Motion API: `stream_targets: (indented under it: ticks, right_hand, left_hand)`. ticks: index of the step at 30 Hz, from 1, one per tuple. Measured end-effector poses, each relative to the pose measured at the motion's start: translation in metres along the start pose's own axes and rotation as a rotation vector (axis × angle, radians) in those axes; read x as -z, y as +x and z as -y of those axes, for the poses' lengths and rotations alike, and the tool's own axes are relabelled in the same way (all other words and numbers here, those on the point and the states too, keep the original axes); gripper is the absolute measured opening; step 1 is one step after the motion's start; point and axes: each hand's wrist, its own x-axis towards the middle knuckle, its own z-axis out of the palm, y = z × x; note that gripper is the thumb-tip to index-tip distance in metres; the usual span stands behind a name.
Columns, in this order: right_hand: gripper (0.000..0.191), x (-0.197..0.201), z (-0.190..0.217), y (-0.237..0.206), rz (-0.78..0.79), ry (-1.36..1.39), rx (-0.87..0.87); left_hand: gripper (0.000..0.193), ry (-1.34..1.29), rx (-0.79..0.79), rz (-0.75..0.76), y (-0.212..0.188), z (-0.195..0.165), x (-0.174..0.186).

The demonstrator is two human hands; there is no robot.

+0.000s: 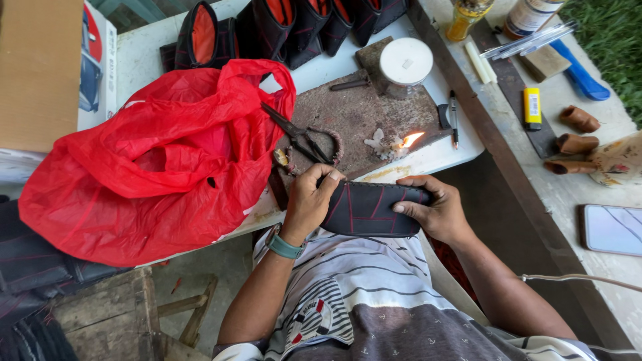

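Observation:
Both my hands hold a black pouch with red stitching (371, 210) just in front of the table edge. My left hand (309, 200) grips its left end, thumb on top. My right hand (436, 208) grips its right end, thumb pressed on the black face. Just beyond, a small candle flame (410, 139) burns on a worn brown board (361, 117). A pair of scissors (299, 137) lies on that board, with wrapped handles, next to a red plastic bag (160, 160).
Several black-and-red pouches (281, 27) stand at the table's back. A white-lidded jar (405, 61), pens, a yellow lighter (532, 108), brown leather bits (576, 130) and a phone (612, 229) lie to the right. A cardboard box (40, 73) stands at left.

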Motion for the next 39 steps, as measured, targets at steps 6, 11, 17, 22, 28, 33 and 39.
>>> stream_targets:
  ticks: [6, 11, 17, 22, 28, 33, 39]
  right_hand:
    - [0.041, 0.000, -0.004, 0.004, 0.008, 0.033, -0.006]
    - [0.040, -0.001, 0.001, -0.001, 0.005, -0.062, 0.047]
    - [0.038, 0.001, 0.011, -0.003, 0.015, -0.206, 0.157]
    - [0.038, -0.002, 0.008, -0.003, 0.033, -0.275, 0.224]
    - [0.042, -0.001, -0.001, 0.001, 0.006, -0.074, 0.010]
    - [0.061, 0.013, 0.007, -0.001, 0.129, 0.323, -0.064]
    - [0.073, 0.024, 0.013, -0.004, 0.243, 0.464, -0.118]
  left_hand:
    - [0.016, -0.174, -0.013, 0.058, 0.000, -0.009, 0.003]
    - [0.016, 0.155, -0.037, 0.033, 0.002, -0.010, -0.001]
    - [0.013, -0.016, 0.004, 0.128, 0.006, 0.012, 0.003]
    - [0.019, -0.106, 0.014, 0.088, 0.008, 0.010, 0.002]
    - [0.038, 0.139, -0.249, 0.246, -0.008, -0.017, 0.026]
    - [0.046, 0.153, -0.135, 0.233, -0.011, -0.017, 0.024]
    - [0.047, 0.094, -0.082, 0.233, -0.010, -0.003, 0.031]
